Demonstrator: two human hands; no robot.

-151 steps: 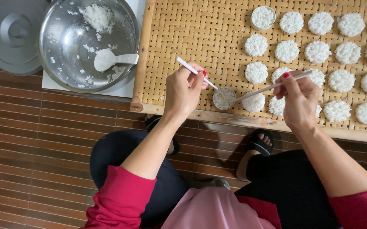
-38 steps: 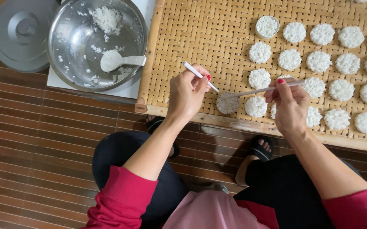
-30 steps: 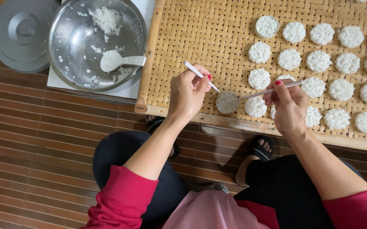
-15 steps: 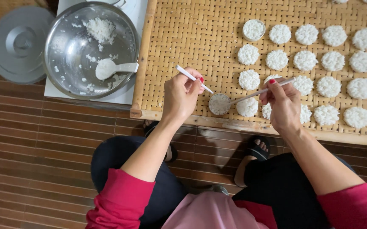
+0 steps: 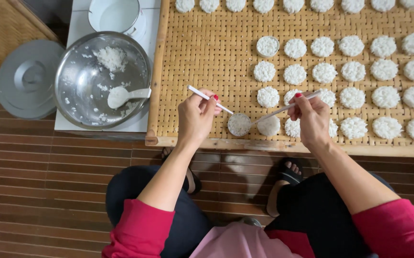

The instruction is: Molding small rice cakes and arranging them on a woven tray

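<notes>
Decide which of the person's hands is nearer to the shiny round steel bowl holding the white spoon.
Left. The left hand sits just right of the steel bowl, past the woven tray's edge. The right hand is farther right, over the white rice discs.

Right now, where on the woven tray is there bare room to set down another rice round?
The woven tray is bare on its left part, between its left rim and the column of rice rounds, above the left hand. Right of that column, rounds sit in close rows. The ring mould fills the near edge.
</notes>
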